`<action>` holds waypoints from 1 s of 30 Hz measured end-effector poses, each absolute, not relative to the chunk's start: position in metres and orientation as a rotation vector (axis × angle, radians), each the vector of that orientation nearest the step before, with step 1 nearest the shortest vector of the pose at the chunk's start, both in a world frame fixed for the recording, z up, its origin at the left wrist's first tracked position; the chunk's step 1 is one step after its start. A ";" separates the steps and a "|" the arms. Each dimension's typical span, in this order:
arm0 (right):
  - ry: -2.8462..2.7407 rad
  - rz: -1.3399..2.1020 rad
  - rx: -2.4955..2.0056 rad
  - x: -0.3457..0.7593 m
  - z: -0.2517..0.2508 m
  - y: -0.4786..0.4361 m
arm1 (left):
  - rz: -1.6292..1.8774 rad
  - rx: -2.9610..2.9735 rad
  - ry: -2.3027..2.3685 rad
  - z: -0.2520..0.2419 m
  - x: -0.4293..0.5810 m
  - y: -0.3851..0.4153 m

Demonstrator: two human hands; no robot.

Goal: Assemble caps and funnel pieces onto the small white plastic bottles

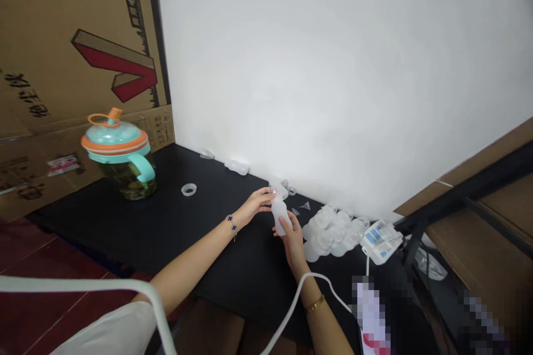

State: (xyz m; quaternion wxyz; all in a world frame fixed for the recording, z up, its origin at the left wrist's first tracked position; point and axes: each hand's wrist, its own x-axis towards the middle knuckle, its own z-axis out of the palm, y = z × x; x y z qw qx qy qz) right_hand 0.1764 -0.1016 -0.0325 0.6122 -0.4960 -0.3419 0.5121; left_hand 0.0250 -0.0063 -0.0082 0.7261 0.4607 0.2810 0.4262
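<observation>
A small white plastic bottle (280, 214) stands upright on the black table (175, 227) near the wall. My right hand (293, 238) is wrapped round the bottle's lower part. My left hand (257, 203) pinches at the bottle's top, where a small clear piece sits; what the fingers hold is too small to name. Beside my right hand lies a cluster of several clear empty bottles (333, 231).
A teal and orange lidded jug (121, 156) stands at the left, in front of a cardboard box (75, 55). A clear ring (189, 189) lies on the table. Small clear caps (236, 166) line the wall. A white packet (380, 241) and white cable (300, 295) are at the right.
</observation>
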 end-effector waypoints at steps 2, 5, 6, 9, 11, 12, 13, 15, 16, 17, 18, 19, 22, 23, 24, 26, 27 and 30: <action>-0.816 1.172 -1.161 0.176 -0.033 -0.102 | 0.932 1.034 0.624 -0.008 0.025 -0.006; -0.865 1.155 -1.168 0.176 -0.034 -0.102 | 0.927 1.059 0.648 -0.008 0.024 -0.006; -0.880 1.148 -1.170 0.176 -0.034 -0.102 | 0.926 1.066 0.659 -0.008 0.024 -0.006; -0.904 1.123 -1.189 0.175 -0.033 -0.103 | 0.922 1.083 0.678 -0.005 0.023 -0.007; -0.908 1.115 -1.207 0.175 -0.033 -0.103 | 0.919 1.090 0.681 -0.003 0.023 -0.009; -0.908 1.112 -1.213 0.175 -0.033 -0.103 | 0.922 1.091 0.681 -0.002 0.023 -0.009; -0.909 1.109 -1.218 0.175 -0.032 -0.103 | 0.925 1.091 0.681 -0.001 0.023 -0.010; -0.917 1.098 -1.221 0.174 -0.032 -0.103 | 0.930 1.088 0.681 0.000 0.024 -0.010; -0.922 1.091 -1.223 0.174 -0.031 -0.103 | 0.931 1.086 0.679 0.000 0.024 -0.011; -0.924 1.086 -1.224 0.174 -0.031 -0.103 | 0.933 1.086 0.678 0.000 0.024 -0.011; -0.922 1.082 -1.224 0.173 -0.031 -0.104 | 0.935 1.087 0.678 0.000 0.025 -0.011; -0.916 1.081 -1.222 0.173 -0.030 -0.104 | 0.939 1.088 0.680 0.000 0.025 -0.011; -0.885 1.074 -1.219 0.171 -0.029 -0.104 | 0.955 1.087 0.683 -0.001 0.026 -0.011; -0.877 1.072 -1.219 0.171 -0.028 -0.104 | 0.956 1.087 0.683 -0.001 0.026 -0.012; -0.870 1.071 -1.220 0.170 -0.028 -0.104 | 0.954 1.088 0.683 0.000 0.026 -0.012; -0.861 1.070 -1.219 0.171 -0.028 -0.104 | 0.947 1.092 0.684 0.000 0.027 -0.013; -0.860 1.071 -1.216 0.171 -0.029 -0.104 | 0.944 1.094 0.685 0.000 0.027 -0.013; -0.872 1.068 -1.209 0.172 -0.031 -0.103 | 0.940 1.099 0.684 0.001 0.027 -0.013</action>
